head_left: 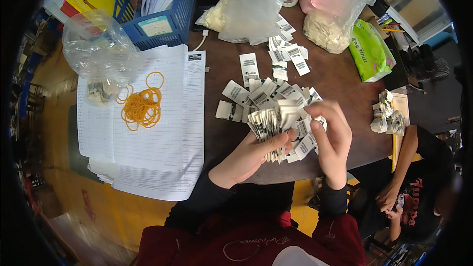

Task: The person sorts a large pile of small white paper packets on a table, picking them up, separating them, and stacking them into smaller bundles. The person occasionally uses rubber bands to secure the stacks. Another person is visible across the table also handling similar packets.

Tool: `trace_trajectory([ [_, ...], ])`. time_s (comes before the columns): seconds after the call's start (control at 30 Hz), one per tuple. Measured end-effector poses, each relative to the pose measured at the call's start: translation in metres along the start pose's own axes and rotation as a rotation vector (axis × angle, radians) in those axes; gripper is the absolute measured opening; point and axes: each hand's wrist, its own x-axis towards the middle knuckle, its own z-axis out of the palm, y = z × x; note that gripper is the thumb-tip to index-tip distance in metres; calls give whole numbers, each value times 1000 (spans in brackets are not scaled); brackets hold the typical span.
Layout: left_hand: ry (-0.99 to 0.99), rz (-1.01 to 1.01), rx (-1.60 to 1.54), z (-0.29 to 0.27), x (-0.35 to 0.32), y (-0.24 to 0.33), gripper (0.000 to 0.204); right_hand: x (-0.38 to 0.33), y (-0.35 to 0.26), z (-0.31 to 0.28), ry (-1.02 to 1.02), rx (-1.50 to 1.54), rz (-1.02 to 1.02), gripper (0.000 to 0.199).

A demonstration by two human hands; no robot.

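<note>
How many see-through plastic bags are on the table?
3. One crumpled bag lies at the left on the lined paper sheets, one at the top middle, and one holding pale bits at the top right. More may be hidden behind the blue basket.

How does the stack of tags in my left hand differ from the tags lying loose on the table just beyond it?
The stack of tags is gathered edge to edge and fanned in the left hand, lifted off the table; the loose tags lie flat and scattered, overlapping at odd angles. The right hand touches the stack, not the loose tags. Both are small white tags with black print.
</note>
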Motion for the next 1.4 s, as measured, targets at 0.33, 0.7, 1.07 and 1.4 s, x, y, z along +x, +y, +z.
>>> trace_trajectory([
  [0.33, -136, -34, -93, 1, 1, 0, 49, 5, 10, -14, -134, 44, 15, 22],
  [0.7, -50, -37, 188, 0, -1, 0, 53, 8, -2, -23, -326, -25, 18, 31],
  [1.07, -14, -53, -122, 0, -1, 7, 52, -5, 2, -24, -183, 66, -176, 16],
  [1.4, 67, -158, 47, 4, -2, 2, 56, 8, 4, -14, -344, 44, 56, 21],
])
